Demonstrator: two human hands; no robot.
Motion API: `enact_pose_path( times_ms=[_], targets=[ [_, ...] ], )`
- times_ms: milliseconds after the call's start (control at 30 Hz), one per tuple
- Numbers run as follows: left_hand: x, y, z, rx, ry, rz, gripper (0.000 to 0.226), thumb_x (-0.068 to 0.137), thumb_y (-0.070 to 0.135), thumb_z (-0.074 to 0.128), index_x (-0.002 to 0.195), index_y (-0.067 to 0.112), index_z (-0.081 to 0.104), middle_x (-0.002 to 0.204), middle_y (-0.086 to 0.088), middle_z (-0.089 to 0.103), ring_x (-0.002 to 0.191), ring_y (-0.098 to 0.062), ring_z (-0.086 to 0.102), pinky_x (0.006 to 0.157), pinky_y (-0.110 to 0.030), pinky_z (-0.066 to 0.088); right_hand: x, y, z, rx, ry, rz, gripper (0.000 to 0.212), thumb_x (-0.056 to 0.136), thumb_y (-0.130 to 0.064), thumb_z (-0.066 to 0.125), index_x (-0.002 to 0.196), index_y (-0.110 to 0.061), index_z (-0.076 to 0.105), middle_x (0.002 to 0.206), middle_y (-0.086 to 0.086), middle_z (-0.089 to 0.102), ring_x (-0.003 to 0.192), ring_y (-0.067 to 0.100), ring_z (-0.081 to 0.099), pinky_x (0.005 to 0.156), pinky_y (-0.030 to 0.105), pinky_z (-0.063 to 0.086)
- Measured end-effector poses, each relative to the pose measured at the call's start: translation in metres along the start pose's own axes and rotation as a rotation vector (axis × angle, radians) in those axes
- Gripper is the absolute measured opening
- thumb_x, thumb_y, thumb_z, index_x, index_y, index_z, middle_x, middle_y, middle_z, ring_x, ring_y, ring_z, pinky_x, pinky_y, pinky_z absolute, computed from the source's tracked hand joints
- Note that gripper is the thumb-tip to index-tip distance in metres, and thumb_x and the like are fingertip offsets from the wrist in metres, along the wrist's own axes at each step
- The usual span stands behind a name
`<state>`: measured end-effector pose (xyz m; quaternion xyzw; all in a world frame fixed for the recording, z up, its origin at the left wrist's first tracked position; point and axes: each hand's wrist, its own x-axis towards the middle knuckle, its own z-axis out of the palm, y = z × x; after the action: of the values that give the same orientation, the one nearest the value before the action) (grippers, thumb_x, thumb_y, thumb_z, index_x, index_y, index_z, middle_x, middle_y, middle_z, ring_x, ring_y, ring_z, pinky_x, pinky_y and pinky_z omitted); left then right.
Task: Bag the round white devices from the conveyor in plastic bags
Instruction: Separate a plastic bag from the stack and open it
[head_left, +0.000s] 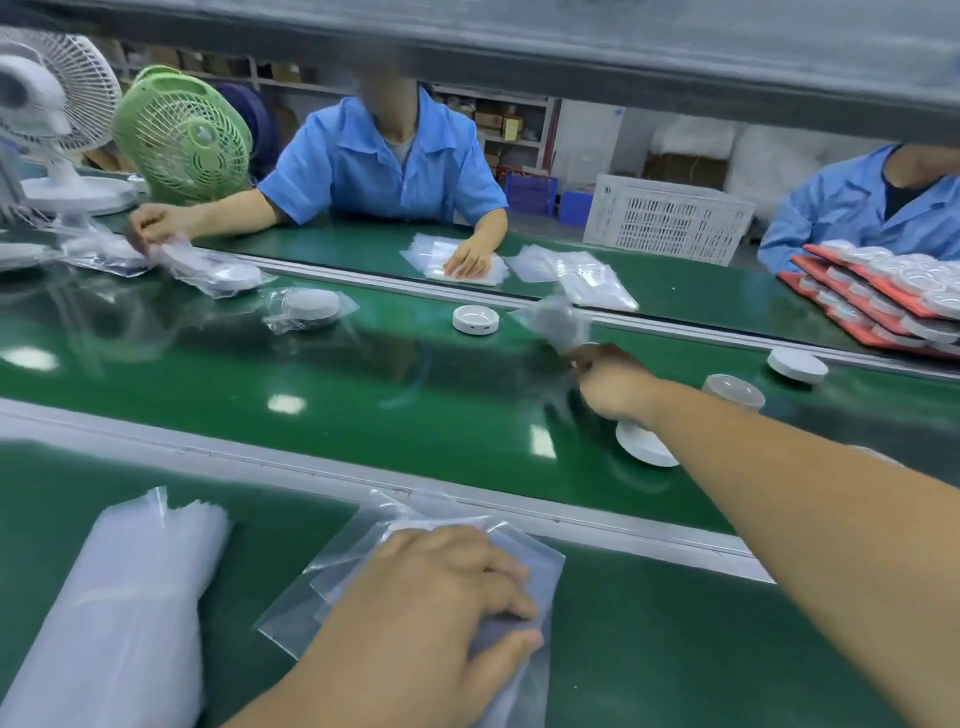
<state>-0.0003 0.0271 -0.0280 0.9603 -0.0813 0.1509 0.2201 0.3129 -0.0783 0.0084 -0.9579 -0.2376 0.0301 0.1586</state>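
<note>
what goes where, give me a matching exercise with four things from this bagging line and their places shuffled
Things
1. green plastic desk fan
2. white slatted plastic crate
3. flat clear plastic bags
4. blurred clear bag holding a white device

Places
A. pinched by the right hand above the green conveyor belt
B. pressed under the left hand
C. behind the far bench
D. far left, beside a white fan

Pairs: 1-D, 2-C, 3-B, 4-A

No readable text, label, brand, number or sign can be made out; boxes on the far shelves (491, 122) are blurred.
</note>
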Motion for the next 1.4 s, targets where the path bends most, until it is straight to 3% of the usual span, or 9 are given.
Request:
enact_pose_path(
  times_ms=[100,267,467,567,700,900,1100,1300,1400],
  targets=[
    [0.002,-0.002,0.001,-0.018,-0.042,-0.038,0.032,0.083,0.075,0.045,0.106,0.066,0.065,0.118,0.047,0.056,0.126,0.021,0.038,0.113,-0.025,0.031,-0.033,0.033,0.009,-0.175,-0.048,-0.010,0.050,0.094,-0.070,0.040,0.137,-0.048,0.052,0.140,-0.003,0.059,0.120,0.026,0.057,0.096,0.042,0.049],
    [-0.001,0.002,0.000,0.043,-0.025,-0.002,0.026,0.087,0.064,0.049,0.091,0.057,0.074,0.109,0.040,0.064,0.115,0.014,0.051,0.097,-0.022,0.048,-0.099,0.056,0.000,-0.173,0.240,-0.058,0.049,0.080,-0.071,0.030,0.083,-0.034,0.060,0.088,-0.014,0.066,0.078,0.009,0.060,0.061,0.030,0.041],
    [-0.006,-0.005,0.000,0.011,-0.053,-0.033,0.042,0.085,0.073,0.038,0.109,0.058,0.068,0.124,0.048,0.049,0.129,0.025,0.024,0.108,-0.008,0.026,-0.191,0.036,-0.015,1.135,0.066,0.238,0.048,0.083,-0.037,0.034,0.104,-0.017,0.072,0.077,0.006,0.050,0.065,0.021,0.044,0.059,0.030,0.037],
    [-0.005,-0.008,-0.006,-0.058,-0.171,-0.051,0.045,0.082,0.081,0.041,0.119,0.063,0.058,0.131,0.053,0.035,0.135,0.028,0.006,0.110,-0.002,0.008,-0.237,0.021,-0.009,1.381,-0.147,0.183,0.041,0.079,-0.026,0.048,0.110,-0.015,0.073,0.082,0.015,0.040,0.065,0.027,0.038,0.053,0.035,0.034],
    [-0.004,-0.008,-0.006,-0.109,-0.186,-0.037,0.045,0.078,0.082,0.037,0.104,0.060,0.067,0.132,0.051,0.037,0.136,0.027,0.009,0.114,-0.008,0.012,-0.267,0.009,0.001,1.140,-0.147,0.121,0.027,0.105,-0.038,0.049,0.108,-0.036,0.076,0.085,-0.003,0.061,0.077,0.018,0.051,0.074,0.035,0.038],
    [-0.003,-0.003,-0.008,-0.164,0.004,-0.017,0.024,0.091,0.059,0.054,0.096,0.049,0.076,0.126,0.044,0.052,0.134,0.011,0.038,0.110,-0.025,0.035,-0.270,0.002,0.005,1.263,-0.104,0.103,0.037,0.081,-0.029,0.050,0.106,-0.030,0.077,0.091,-0.002,0.066,0.079,0.020,0.052,0.068,0.031,0.038],
    [0.002,0.010,-0.012,-0.482,0.173,-0.157,0.018,0.085,0.051,0.064,0.091,0.045,0.079,0.098,0.031,0.072,0.105,0.006,0.065,0.089,-0.009,0.044,-0.266,0.012,0.012,0.492,0.544,-0.734,0.015,0.088,-0.013,0.078,0.099,-0.023,0.078,0.112,-0.012,0.072,0.102,0.014,0.070,0.084,0.028,0.054],
    [-0.001,0.032,-0.019,-0.916,-0.168,-0.130,0.060,0.071,0.027,0.091,0.124,0.043,0.068,0.126,0.016,0.069,0.118,-0.005,0.063,0.092,-0.023,0.053,-0.272,-0.008,0.020,0.949,0.490,-0.486,0.021,0.065,-0.040,0.094,0.079,-0.033,0.080,0.096,-0.013,0.080,0.094,0.011,0.077,0.084,0.022,0.058],
    [-0.001,0.046,-0.011,-0.851,0.053,-0.182,0.058,0.072,0.019,0.090,0.118,0.047,0.068,0.117,0.017,0.072,0.103,-0.004,0.069,0.079,-0.013,0.053,-0.273,-0.022,0.021,1.103,0.400,-0.333,0.032,0.064,-0.065,0.086,0.080,-0.037,0.081,0.102,-0.009,0.080,0.113,0.012,0.071,0.095,0.026,0.055]
  ],
)
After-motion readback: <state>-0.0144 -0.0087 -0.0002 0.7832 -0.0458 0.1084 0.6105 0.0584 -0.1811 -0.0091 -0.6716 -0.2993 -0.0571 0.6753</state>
